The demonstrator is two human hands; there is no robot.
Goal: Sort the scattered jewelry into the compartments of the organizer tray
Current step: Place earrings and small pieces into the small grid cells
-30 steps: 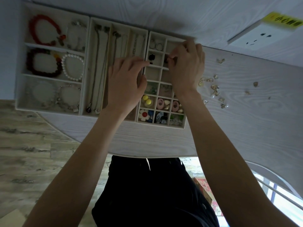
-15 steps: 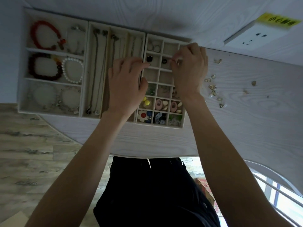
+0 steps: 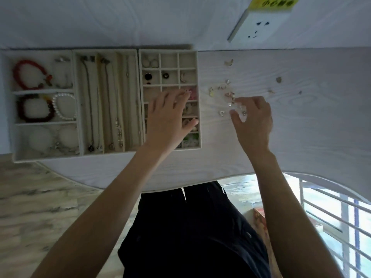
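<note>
A cream organizer tray (image 3: 197,101) lies on the white table, split into a bracelet section (image 3: 44,93), a necklace section (image 3: 106,101) and a grid of small compartments (image 3: 169,73). The grid holds rings, dark studs and coloured earrings. My left hand (image 3: 168,119) hovers flat over the lower grid, fingers spread, holding nothing. To the tray's right lies a loose cluster of small pale earrings (image 3: 224,93). My right hand (image 3: 251,117) is over that cluster, thumb and fingertips closing toward a small piece; whether it pinches one is unclear.
Several stray pieces (image 3: 278,79) lie farther right on the table. A white wall socket (image 3: 261,25) with a yellow label sits on the wall behind. The table's curved front edge (image 3: 200,185) runs near my dark trousers; a window grille is at lower right.
My right hand left the upper grid compartment and moved right and down to the loose earring cluster. My left hand slid right over the lower grid. The view shifted right.
</note>
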